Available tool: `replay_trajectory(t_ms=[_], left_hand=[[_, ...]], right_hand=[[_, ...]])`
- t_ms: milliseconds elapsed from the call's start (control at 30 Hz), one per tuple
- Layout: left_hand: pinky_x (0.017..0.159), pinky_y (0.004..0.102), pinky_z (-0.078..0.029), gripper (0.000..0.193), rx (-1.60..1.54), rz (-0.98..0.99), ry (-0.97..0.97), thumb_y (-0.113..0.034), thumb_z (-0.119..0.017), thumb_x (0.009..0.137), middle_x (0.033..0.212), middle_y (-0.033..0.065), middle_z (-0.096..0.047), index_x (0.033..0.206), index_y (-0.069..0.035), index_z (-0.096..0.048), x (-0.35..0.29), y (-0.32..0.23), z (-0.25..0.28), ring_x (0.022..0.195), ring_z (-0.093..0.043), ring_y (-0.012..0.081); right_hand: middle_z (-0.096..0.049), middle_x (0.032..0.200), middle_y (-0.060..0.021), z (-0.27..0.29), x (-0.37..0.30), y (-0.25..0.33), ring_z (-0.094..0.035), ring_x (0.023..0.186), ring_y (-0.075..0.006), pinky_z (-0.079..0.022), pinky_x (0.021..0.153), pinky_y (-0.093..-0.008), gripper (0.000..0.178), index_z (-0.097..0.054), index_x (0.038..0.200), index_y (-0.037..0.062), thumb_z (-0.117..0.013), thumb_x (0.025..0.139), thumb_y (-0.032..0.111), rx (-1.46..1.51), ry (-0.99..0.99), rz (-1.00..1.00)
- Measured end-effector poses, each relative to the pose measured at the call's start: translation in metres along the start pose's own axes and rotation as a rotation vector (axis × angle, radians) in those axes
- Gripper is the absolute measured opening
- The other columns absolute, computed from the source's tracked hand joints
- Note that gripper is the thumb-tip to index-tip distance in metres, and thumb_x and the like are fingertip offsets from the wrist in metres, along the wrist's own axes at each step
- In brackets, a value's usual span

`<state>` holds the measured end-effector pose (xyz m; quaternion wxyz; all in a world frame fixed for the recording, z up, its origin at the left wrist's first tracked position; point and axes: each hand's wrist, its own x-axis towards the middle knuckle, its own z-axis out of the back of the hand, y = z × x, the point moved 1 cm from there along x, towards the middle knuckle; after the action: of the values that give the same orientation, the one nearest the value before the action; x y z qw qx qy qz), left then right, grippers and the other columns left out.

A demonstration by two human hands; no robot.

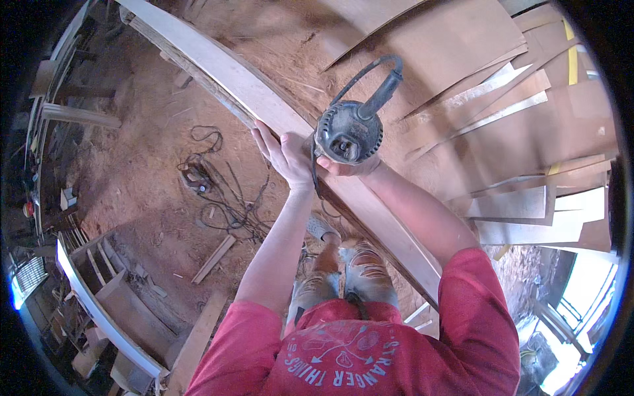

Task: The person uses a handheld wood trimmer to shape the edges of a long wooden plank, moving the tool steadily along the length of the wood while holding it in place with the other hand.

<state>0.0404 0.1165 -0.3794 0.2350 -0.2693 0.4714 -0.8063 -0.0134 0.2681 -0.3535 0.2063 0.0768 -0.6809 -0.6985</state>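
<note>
Power tool (349, 135), dark round-bodied w/ loop handle sticking up-right, sits at centre frame on a long pale wood plank (264, 99); right hand (350, 166) is curled under its body, gripping it from below. Left hand (285, 155) is just beside it to the left, fingers wrapped over the plank's edge, clamped on the board. Tool's black cord (316, 178) drops btwn the two wrists. Plank runs diagonally from top-left down to lower-right, past the person's red shirt (356, 350) and torn jeans (360, 270). Outward: floor is reddish dirt and sawdust (145, 171), w/ a tangle of black cable (224, 198) and a small dark device lying left of the arms, plus a short loose batten (212, 259) nearer the feet. Right side: stack of thin brown plywood sheets and strips (515, 105), overlapping, some pale-edged. Lower left: open wooden frame w/ slats (99, 290), offcuts in and around it; contents too small to tell apart. Bright daylight opening lower right (584, 290).
</note>
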Motion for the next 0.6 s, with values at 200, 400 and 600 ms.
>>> replay_trajectory(t_ms=[200, 400, 600], left_hand=[[0.133, 0.0541, -0.02, 0.058, -0.01, -0.087, -0.036, -0.031, -0.037, 0.116, 0.175, 0.0281, -0.031, 0.167, -0.004, -0.034, 0.0, -0.007, 0.0, 0.163, -0.023, 0.0485], [0.135, 0.0495, -0.013, 0.077, -0.134, 0.104, 0.04, -0.045, -0.038, 0.113, 0.179, 0.0246, -0.024, 0.172, 0.003, -0.025, 0.004, -0.013, 0.004, 0.167, -0.014, 0.0406], [0.135, 0.0487, -0.012, 0.079, -0.137, 0.095, 0.052, -0.048, -0.038, 0.113, 0.179, 0.0241, -0.024, 0.172, 0.004, -0.025, 0.006, -0.021, 0.004, 0.168, -0.013, 0.0401]], right_hand=[[-0.077, 0.124, -0.0058, -0.004, 0.025, 0.011, -0.074, 0.115, -0.0224, -0.058, 0.106, -0.0389, 0.08, -0.066, 0.135, 0.0068, -0.096, 0.067, 0.034, 0.002, -0.001, 0.103], [-0.081, 0.117, -0.0046, -0.02, 0.049, 0.045, -0.077, 0.111, -0.0226, -0.058, 0.105, -0.0394, 0.056, -0.076, 0.123, 0.0116, -0.09, 0.073, 0.033, -0.062, -0.048, 0.09], [-0.08, 0.121, -0.007, -0.023, 0.061, 0.024, -0.076, 0.113, -0.0252, -0.058, 0.106, -0.04, 0.057, -0.076, 0.123, 0.0107, -0.091, 0.072, 0.031, -0.063, -0.068, 0.14]])
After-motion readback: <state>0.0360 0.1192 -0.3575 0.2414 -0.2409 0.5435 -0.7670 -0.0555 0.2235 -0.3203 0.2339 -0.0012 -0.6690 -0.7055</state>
